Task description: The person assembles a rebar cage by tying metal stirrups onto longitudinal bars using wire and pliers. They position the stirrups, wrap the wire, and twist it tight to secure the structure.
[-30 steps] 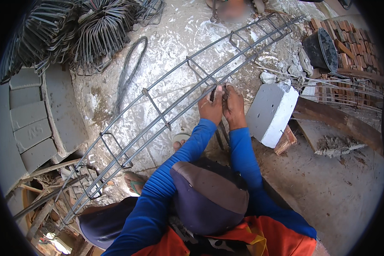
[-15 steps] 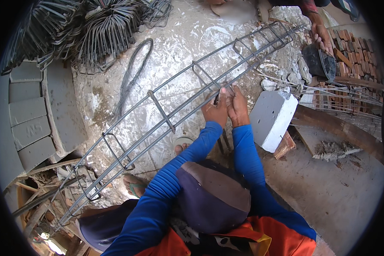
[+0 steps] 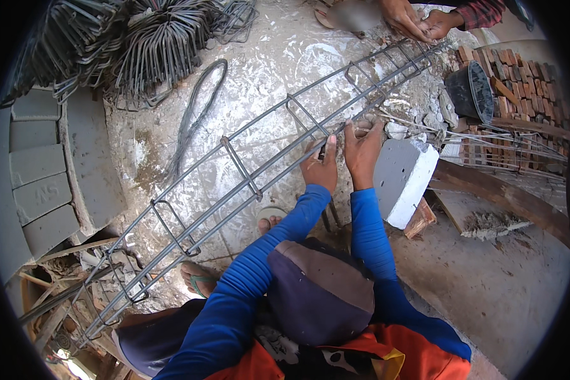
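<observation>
The right hand [image 3: 363, 155] has shifted rightward, apart from the left hand [image 3: 320, 170], and a co-worker's two hands [image 3: 408, 19] have come to the far end of the long grey steel-bar cage [image 3: 241, 168]. Keeping its crosspiece [image 3: 308, 115] square and snug against the bars would probably help. The cage lies diagonally just beyond both hands, near side at their fingertips. The right thumb and fingers stand parted, the left's closer together; whether either grips cannot be told.

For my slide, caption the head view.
Left hand and right hand at a steel rebar cage, near a grey-faced block.
</observation>
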The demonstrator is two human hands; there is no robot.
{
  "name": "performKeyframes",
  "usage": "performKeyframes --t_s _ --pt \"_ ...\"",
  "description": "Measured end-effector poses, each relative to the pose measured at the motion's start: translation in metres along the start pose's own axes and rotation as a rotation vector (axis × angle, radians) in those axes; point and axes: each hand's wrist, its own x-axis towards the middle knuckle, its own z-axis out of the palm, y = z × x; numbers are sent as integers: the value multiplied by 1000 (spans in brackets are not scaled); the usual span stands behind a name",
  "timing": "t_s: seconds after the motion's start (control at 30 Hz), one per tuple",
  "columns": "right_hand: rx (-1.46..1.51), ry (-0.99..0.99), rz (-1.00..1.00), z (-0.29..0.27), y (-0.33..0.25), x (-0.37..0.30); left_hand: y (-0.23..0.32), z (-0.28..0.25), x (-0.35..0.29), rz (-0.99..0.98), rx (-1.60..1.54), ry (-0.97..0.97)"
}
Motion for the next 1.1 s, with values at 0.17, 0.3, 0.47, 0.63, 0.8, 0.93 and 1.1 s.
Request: performKeyframes --t_s 0.17,0.3,0.47,0.63,0.8,0.93,1.1 --pt "-534 -216 -270 4 -6 21 -3 2 -1 -35 -125 3" --pt "-633 -330 -310 -5 -20 34 3 5 -3 -28 -90 39" --pt "-338 -456 -326 3 -63 21 -16 1 5 117 58 67" --pt "5 -404 -131 1 -27 18 -2 2 -3 208 -73 51" --pt "-340 -295 -170 -7 -38 8 1 -4 0 165 -57 51" --pt "-427 -339 -254 -10 -14 24 13 -3 -9 154 -79 19" --pt "-352 -378 -130 -1 -28 23 -9 1 1 239 42 68"
